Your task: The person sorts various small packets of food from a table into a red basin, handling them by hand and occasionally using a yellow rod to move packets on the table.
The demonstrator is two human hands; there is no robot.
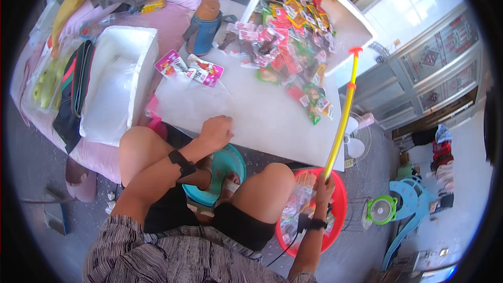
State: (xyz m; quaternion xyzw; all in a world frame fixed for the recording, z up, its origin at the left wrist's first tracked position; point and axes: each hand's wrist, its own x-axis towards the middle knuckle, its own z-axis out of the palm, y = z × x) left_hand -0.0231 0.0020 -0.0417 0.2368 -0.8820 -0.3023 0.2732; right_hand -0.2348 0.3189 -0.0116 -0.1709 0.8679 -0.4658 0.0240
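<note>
My right hand (324, 188) is closed around the lower end of a yellow telescoping rod (341, 133) with a red head. The rod rises past the right edge of the white tabletop (251, 114). My left hand (217, 130) rests at the table's near edge, fingers curled; whether it holds the thin clear plastic beside it I cannot tell. Two printed purple-and-white food packets (206, 71) lie on clear plastic film beyond that hand. A heap of small sealed snack packets (290, 15) spills from a tipped white foam box (347, 19) onto the table.
A white foam box (112, 86) stands at the left on a pink-covered seat. A blue jug (202, 33) stands at the table's back. A red basin (342, 212) of packets is under my right arm; a teal basin (235, 157) is at my feet. A standing fan (355, 147) is right of the table.
</note>
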